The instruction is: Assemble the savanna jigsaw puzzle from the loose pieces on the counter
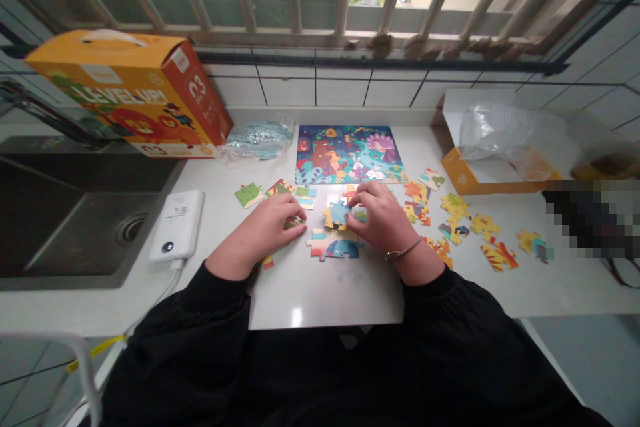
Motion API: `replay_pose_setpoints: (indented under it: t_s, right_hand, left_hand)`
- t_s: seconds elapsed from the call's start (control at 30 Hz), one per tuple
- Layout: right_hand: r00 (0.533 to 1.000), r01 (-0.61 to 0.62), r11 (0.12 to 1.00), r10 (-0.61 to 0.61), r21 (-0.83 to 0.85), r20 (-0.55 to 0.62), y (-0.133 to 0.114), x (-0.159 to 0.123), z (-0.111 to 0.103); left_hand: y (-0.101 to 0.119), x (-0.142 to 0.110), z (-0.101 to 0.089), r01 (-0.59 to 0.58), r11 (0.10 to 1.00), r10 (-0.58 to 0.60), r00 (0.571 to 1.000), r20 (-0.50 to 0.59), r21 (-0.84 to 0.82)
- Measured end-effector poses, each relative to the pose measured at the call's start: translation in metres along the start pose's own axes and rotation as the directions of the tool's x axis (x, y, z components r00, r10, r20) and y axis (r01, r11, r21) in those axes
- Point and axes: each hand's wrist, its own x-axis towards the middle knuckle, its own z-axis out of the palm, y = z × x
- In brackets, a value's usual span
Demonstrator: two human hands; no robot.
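My right hand (pixel 377 213) pinches a light-blue and yellow puzzle piece (pixel 337 213) between thumb and fingers, above other pieces on the counter. Just below it lie joined puzzle pieces with a blue elephant (pixel 343 249). My left hand (pixel 275 230) rests on the counter to the left, loosely curved, thumb and fingers apart. A partly hidden patterned piece (pixel 294 221) shows between its thumb and fingers. Beyond that hand lie a green piece (pixel 249 195) and a light-blue and cream piece (pixel 306 197). An assembled-looking forest animal picture (pixel 350 155) lies behind both hands.
Several loose pieces (pixel 454 205) are spread to the right, near an orange-and-white open box (pixel 500 177) with clear plastic (pixel 495 130). At left stand an orange puzzle box (pixel 135 100), a bagged bundle (pixel 263 137), a white power bank (pixel 177 225) with cable, and a dark sink (pixel 95 273).
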Motion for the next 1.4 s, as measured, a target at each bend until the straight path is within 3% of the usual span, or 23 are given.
replay_pose_setpoints:
  t_s: [0.13, 0.27, 0.5, 0.8, 0.97, 1.1, 1.4]
  right_hand:
    - [0.994, 0.105, 0.991, -0.103, 0.086, -0.037, -0.008, -0.004, -0.018]
    - [0.980, 0.197, 0.964, -0.200, 0.177, 0.001, -0.030, -0.023, -0.032]
    - [0.961, 0.234, 0.961, -0.252, 0.148, 0.116, -0.060, -0.062, -0.028]
    - [0.954, 0.165, 0.979, -0.189, 0.119, 0.234, -0.058, -0.064, -0.026]
    - [0.961, 0.179, 0.982, -0.187, 0.056, 0.204, -0.058, -0.071, -0.028]
    - [0.974, 0.155, 0.988, -0.148, -0.026, 0.174, -0.066, -0.087, -0.031]
    - [0.961, 0.076, 0.992, -0.046, -0.101, 0.273, -0.089, -0.106, -0.028]
  left_hand:
    - [0.000, -0.001, 0.000, -0.003, 1.000, 0.003, 1.000, 0.009, -0.020]
    - [0.002, -0.001, 0.000, -0.005, 0.999, 0.005, 1.000, 0.013, -0.037]
    - [0.006, -0.001, -0.002, -0.032, 0.999, 0.033, 0.999, 0.023, -0.041]
    - [0.009, 0.000, 0.004, -0.116, 0.989, 0.122, 0.990, 0.069, -0.095]
    - [0.010, -0.001, 0.007, -0.128, 0.987, 0.135, 0.989, 0.062, -0.096]
    - [0.010, 0.000, 0.010, -0.145, 0.984, 0.152, 0.986, 0.062, -0.099]
    - [0.019, 0.004, 0.013, -0.183, 0.978, 0.191, 0.979, 0.074, -0.104]
